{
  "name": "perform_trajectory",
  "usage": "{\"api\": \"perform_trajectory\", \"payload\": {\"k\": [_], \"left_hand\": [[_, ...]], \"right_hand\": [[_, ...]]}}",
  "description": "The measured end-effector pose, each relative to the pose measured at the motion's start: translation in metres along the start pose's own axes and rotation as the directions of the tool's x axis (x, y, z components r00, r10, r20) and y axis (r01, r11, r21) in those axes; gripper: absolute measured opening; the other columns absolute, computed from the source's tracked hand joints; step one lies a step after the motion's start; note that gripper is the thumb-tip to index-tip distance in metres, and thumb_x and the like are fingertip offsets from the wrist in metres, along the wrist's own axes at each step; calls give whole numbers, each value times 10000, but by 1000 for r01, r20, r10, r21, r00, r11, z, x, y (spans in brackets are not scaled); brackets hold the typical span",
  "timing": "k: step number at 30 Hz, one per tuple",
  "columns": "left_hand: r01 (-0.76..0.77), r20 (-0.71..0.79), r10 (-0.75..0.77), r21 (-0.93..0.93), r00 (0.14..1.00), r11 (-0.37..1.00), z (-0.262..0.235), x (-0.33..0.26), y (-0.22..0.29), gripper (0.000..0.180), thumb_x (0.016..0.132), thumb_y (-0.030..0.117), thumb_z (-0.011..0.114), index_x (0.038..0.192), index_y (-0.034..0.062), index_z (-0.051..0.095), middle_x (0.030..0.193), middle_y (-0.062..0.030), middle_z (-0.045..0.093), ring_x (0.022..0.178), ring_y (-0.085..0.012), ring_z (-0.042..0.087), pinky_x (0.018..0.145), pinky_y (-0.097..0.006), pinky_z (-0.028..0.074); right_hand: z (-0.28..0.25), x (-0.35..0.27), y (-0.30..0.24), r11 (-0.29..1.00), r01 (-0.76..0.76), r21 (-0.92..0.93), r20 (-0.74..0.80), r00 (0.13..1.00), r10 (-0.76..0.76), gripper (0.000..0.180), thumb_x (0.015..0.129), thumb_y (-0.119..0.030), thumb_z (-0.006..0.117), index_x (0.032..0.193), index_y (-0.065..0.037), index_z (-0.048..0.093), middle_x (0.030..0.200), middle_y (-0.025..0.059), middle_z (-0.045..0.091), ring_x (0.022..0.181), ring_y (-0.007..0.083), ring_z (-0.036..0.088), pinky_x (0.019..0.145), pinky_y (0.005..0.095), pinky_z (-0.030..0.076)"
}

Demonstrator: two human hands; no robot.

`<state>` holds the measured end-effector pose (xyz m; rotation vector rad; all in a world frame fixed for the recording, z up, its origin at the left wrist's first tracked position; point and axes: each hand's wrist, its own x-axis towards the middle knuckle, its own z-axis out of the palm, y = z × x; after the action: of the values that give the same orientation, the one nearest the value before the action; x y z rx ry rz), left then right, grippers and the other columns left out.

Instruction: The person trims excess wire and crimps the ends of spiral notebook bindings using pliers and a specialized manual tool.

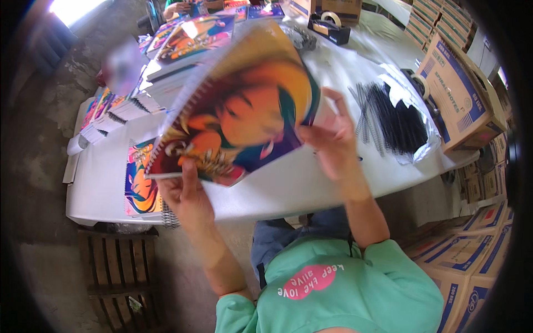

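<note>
Both my hands hold up a notebook [244, 116] with a colourful illustrated cover, tilted above the table. My left hand [189, 197] is closed on its lower left corner, thumb on the cover. At its right edge my right hand [333, 136] is closed too, thumb in front and fingers behind. A row of holes or coil loops runs along the notebook's left edge; I cannot tell which. Below it to the left, another notebook [142, 186] with similar artwork lies at the table's near edge. Black spiral coils [397, 122] lie in a heap to the right, on clear plastic.
The white-covered table [255, 202] bears stacks of notebooks [125, 114] at left and far side. A tape dispenser [331, 28] stands at the back. Cardboard boxes [461, 94] are on the right, more on the floor. A slatted wooden pallet [119, 272] lies lower left. Another person's hand [176, 9] shows far off.
</note>
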<state>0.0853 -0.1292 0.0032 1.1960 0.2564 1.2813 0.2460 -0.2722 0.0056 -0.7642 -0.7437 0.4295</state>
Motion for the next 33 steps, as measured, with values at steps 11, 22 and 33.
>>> {"api": "perform_trajectory", "payload": {"k": [11, 22, 33], "left_hand": [[190, 188, -270, 358, 945, 914, -45, -64, -78, 663, 730, 120, 787, 1239, 2, 379, 1162, -108, 439, 1132, -197, 406, 944, -305, 361], [-536, 521, 135, 791, 843, 296, 59, -59, -53, 143, 760, 203, 703, 872, 196, 614, 755, 33, 500, 833, -177, 496, 1104, -520, 35], [-595, 580, 144, 748, 801, 293, 57, -60, -54, 193, 741, 226, 698, 932, 230, 667, 752, 21, 456, 890, -164, 514, 1119, -518, -21]], "right_hand": [[-66, -46, 48, 779, -415, -470, 49, 869, 492, 264, 689, -1, 756, 914, -25, 621, 826, 15, 643, 803, 72, 597, 724, 230, 488], [-153, 20, 0, 918, -364, -159, -32, 931, 364, 561, 823, -303, 669, 1281, -17, 516, 1160, 75, 599, 1111, 158, 531, 953, 308, 400], [-245, 92, -9, -545, -234, -806, -283, 959, 8, 263, 798, -171, 584, 1026, -47, 633, 1081, 176, 563, 960, 308, 585, 759, 385, 517]]}}
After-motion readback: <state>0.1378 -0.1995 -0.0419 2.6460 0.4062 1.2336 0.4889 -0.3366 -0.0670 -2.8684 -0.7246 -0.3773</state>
